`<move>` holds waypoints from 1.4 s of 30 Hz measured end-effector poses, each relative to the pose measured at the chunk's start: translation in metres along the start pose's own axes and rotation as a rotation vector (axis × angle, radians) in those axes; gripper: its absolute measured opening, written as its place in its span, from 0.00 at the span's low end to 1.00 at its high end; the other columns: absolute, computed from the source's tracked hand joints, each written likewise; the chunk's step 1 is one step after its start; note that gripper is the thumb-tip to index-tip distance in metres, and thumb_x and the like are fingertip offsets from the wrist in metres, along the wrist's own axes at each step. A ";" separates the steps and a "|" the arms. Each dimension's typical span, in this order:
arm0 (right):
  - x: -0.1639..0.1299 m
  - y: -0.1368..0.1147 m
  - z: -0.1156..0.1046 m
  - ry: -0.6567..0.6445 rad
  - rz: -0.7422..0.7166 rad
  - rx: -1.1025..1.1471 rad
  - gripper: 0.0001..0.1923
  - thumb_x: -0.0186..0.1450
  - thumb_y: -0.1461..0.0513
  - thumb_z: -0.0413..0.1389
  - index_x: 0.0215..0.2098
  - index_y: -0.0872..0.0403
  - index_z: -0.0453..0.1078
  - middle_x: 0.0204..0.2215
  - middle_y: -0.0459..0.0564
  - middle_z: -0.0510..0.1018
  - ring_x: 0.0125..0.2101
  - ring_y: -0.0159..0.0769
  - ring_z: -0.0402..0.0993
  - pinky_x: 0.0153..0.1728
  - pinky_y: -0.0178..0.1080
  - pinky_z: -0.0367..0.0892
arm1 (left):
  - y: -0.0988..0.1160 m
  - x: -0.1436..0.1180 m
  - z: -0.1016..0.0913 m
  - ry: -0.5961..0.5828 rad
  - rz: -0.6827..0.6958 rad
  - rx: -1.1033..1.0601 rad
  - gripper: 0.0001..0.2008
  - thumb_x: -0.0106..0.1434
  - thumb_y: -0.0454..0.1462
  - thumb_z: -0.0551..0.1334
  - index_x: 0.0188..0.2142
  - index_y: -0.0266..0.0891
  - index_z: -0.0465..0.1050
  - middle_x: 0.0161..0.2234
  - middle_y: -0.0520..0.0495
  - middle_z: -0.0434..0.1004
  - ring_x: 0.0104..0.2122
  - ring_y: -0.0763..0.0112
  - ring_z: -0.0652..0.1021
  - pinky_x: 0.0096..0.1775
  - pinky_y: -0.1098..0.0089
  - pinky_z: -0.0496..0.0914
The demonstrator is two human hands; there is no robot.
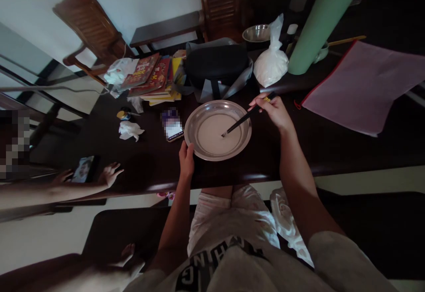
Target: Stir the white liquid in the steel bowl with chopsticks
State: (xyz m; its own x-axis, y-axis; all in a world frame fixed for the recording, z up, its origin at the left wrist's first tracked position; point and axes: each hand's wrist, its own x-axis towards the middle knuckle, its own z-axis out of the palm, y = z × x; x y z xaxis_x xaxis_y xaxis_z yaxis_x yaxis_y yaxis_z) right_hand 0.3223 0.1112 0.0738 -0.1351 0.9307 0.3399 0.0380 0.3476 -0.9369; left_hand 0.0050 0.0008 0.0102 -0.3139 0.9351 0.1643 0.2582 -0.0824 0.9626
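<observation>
One metal plate (217,129), one pair of chopsticks (246,117), two phones (174,130) (one blurred), one steel bowl (256,32).

Your silver metal plate (199,144) holds milky white liquid (212,135). Your chopsticks (241,121) are black. At the tabletop's far edge, the books (151,75) are red and yellow.

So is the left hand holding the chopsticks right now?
No: the left hand grips the near rim of the metal plate, while the right hand holds the chopsticks with their tips in the white batter.

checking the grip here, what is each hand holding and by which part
Right hand holds chopsticks by their upper ends; left hand grips the metal plate at its near rim.
</observation>
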 end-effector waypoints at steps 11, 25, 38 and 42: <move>0.000 0.000 -0.002 0.072 -0.011 -0.030 0.21 0.63 0.42 0.60 0.33 0.50 0.78 0.26 0.47 0.83 0.29 0.34 0.78 0.27 0.37 0.66 | 0.000 0.000 0.001 0.014 -0.010 0.008 0.19 0.61 0.52 0.62 0.36 0.39 0.74 0.33 0.49 0.75 0.34 0.67 0.73 0.40 0.69 0.69; -0.002 -0.002 0.003 -0.030 0.028 -0.060 0.21 0.62 0.41 0.59 0.31 0.49 0.78 0.28 0.46 0.83 0.32 0.36 0.79 0.32 0.39 0.69 | 0.005 0.001 0.004 0.035 0.016 -0.024 0.21 0.62 0.55 0.61 0.28 0.41 0.67 0.28 0.53 0.65 0.31 0.70 0.66 0.36 0.70 0.65; -0.003 -0.010 0.005 -0.042 0.025 -0.062 0.21 0.62 0.42 0.60 0.31 0.49 0.78 0.27 0.46 0.83 0.33 0.38 0.81 0.41 0.43 0.73 | -0.002 0.003 0.006 0.041 0.000 0.021 0.27 0.67 0.56 0.55 0.52 0.39 0.71 0.51 0.40 0.77 0.51 0.58 0.75 0.55 0.60 0.67; -0.005 -0.008 0.011 -0.170 0.063 -0.047 0.18 0.62 0.44 0.62 0.37 0.48 0.80 0.34 0.48 0.86 0.40 0.41 0.82 0.49 0.46 0.73 | -0.007 0.016 0.006 -0.018 -0.041 -0.058 0.24 0.68 0.52 0.55 0.50 0.38 0.74 0.53 0.39 0.78 0.55 0.57 0.75 0.59 0.58 0.66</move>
State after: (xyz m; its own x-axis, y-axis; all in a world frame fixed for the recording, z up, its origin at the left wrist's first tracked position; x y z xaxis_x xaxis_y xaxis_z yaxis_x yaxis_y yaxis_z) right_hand 0.3122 0.1024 0.0783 -0.2966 0.9196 0.2578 0.0977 0.2977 -0.9496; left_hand 0.0038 0.0186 0.0051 -0.3064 0.9442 0.1209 0.1922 -0.0630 0.9793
